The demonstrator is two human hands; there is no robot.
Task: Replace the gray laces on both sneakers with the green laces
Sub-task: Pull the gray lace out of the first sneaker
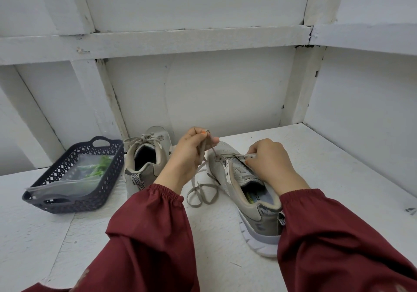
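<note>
By the table's (327, 167) back edge, the left hand (191, 156) pinches the gray lace (195, 171) upward, apparently to unthread it, while the right hand's (269, 163) curled fingers grip the sneaker (259, 219) steady.

Your right hand (272, 163) covers the right sneaker's (259, 221) far eyelet row. The gray lace (198, 170) disappears inside your left hand (189, 156), its end unseen. The green laces (99, 167) blur behind the clear bag (67, 178) in the basket (110, 172); you can't count them. The insole print (256, 198) is partly covered and unreadable. Both your sleeves (153, 235) run off the bottom edge.
</note>
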